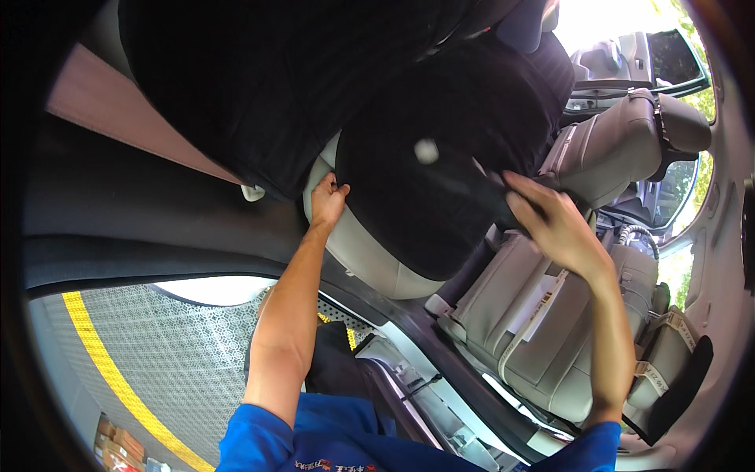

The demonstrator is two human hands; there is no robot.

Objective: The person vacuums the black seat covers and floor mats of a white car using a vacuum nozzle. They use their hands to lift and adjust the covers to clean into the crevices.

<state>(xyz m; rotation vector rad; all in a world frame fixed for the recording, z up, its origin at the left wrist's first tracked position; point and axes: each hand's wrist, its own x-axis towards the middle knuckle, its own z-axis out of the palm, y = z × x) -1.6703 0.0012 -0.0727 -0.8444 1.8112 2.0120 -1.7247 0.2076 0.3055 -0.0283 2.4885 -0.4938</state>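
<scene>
My left hand [330, 202] has its fingers curled at the rim of a light grey car seat cushion [383, 265], with the thumb against the edge of a black fabric cover [407, 218]. That cover spreads over most of the cushion. To the right, above the cover, my right hand [548, 221] is blurred by motion and has its fingers around a dark elongated object [472, 186]. A blurred white round spot [426, 151] shows to the left of this hand, apparently at the object's far end. What the object is cannot be made out.
Dark fabric [236, 88] fills the upper left, beside a pinkish-brown panel [130, 112]. Grey leather seats [531, 330] with printed straps stand at right, near another seat back [607, 141]. The door sill [413, 342] runs below me. Outside, patterned flooring [177, 348] carries a yellow strip.
</scene>
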